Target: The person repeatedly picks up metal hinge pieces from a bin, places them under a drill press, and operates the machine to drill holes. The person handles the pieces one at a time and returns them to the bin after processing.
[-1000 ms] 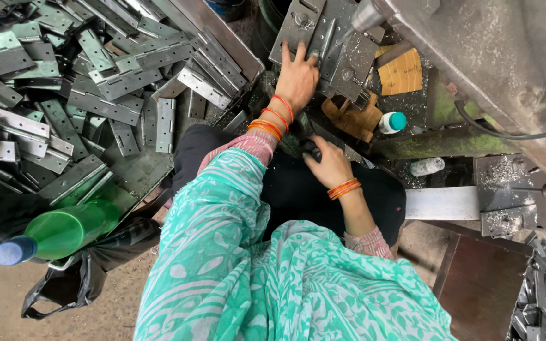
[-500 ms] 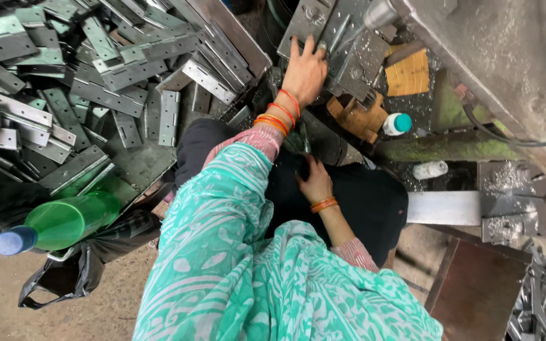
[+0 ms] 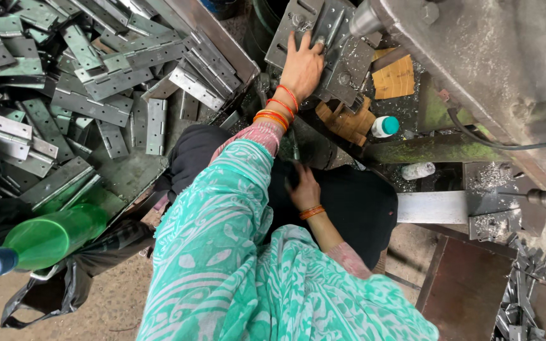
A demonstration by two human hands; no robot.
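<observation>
The left hand (image 3: 303, 64) is lying flat, fingers spread, on a metal hinge plate (image 3: 342, 47) at the far machine bed. The right hand (image 3: 303, 188) is resting loosely curled on the dark lap, gripping nothing visible. Loose hinges (image 3: 96, 82) are lying piled at left.

A metal tray (image 3: 222, 47) holds heaped grey steel hinges (image 3: 93, 104).

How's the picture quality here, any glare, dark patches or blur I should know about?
Head view: sharp overall, with no obvious motion blur on the left hand or right hand. Pale glare on the metal hinges and the steel bar. Deep shadow over the dark lap, hiding what the right hand touches. Wide-angle bending shows at the edges, near the green bottle.
</observation>
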